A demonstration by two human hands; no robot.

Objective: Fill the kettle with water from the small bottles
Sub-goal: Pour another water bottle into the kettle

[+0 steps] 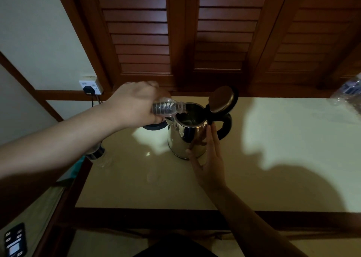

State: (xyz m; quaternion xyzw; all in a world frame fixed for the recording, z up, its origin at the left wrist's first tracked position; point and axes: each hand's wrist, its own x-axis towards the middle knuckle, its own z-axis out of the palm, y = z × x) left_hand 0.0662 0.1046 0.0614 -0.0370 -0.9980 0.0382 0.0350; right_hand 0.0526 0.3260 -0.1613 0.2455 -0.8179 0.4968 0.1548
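While the left hand [134, 104] grips a thin, crushable clear plastic bottle [168, 109] by its body, tipped over the shiny steel kettle [187, 137], the right hand's [207, 159] straight fingers steady its slippery side.

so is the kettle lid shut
No, the kettle has its lid flipped up while the left hand tips a bottle over it.

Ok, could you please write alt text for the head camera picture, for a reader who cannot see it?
A person's left hand tips a small clear bottle over the open steel kettle, lid raised, while the right hand rests flat against its side. Two more bottles lie on the cream table, before wooden shutters.
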